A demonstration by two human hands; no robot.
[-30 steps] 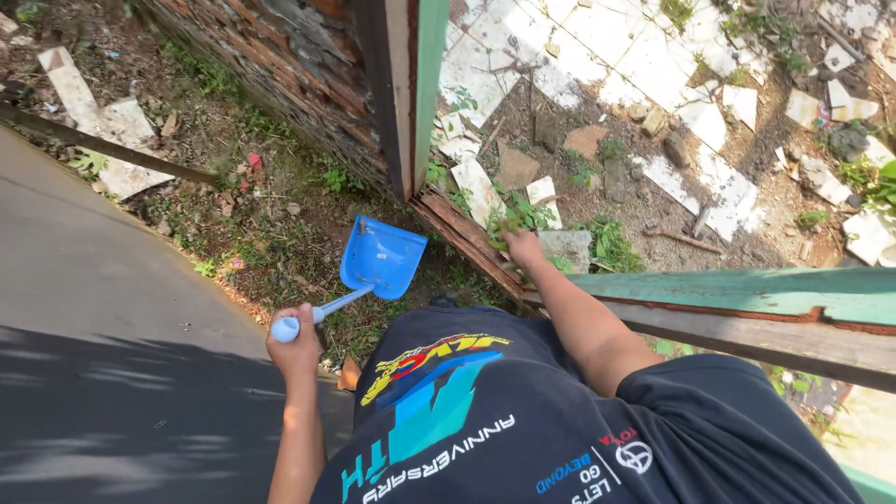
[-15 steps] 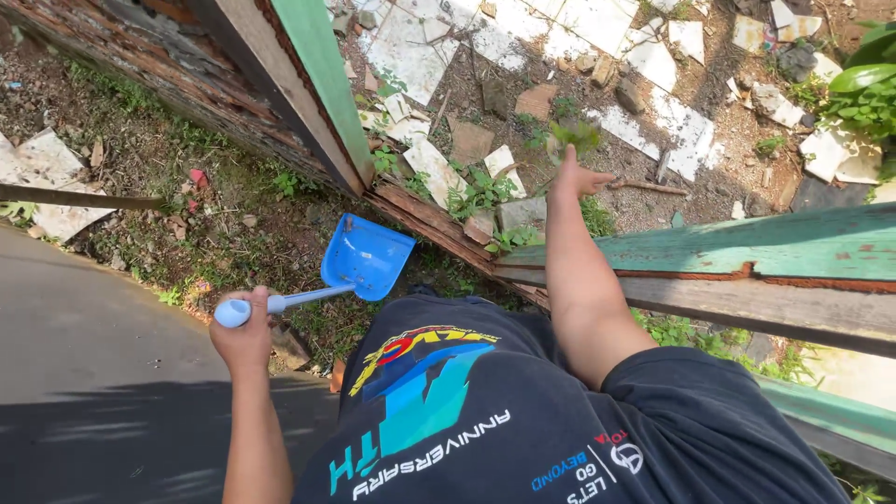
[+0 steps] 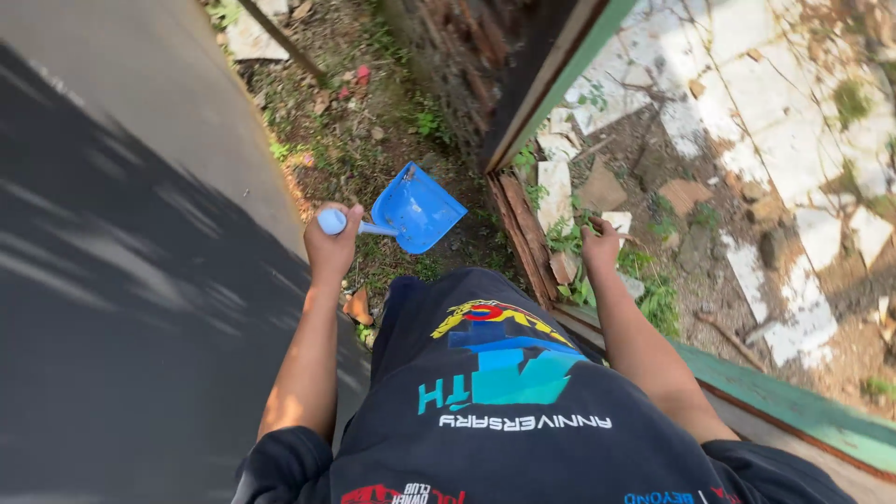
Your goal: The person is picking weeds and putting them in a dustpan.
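My left hand (image 3: 332,241) grips the pale handle of a blue plastic dustpan (image 3: 417,207), held above weedy ground with its scoop pointing away from me. My right hand (image 3: 600,246) reaches over a low green-painted wooden frame (image 3: 793,403) and closes around a small green weed (image 3: 571,239) among broken tiles. Whether the fingers fully grip the plant is hard to tell. My dark printed shirt fills the lower middle of the view.
A paved grey path (image 3: 121,261) runs along the left. A green-edged upright board (image 3: 560,75) and old brick wall (image 3: 448,56) stand ahead. Broken white tiles (image 3: 765,121), stones and weeds (image 3: 658,303) cover the ground on the right.
The view has swung, so the scene turned. My right hand dropped from raised above the rubble down onto a weed. The dustpan stayed in my left hand.
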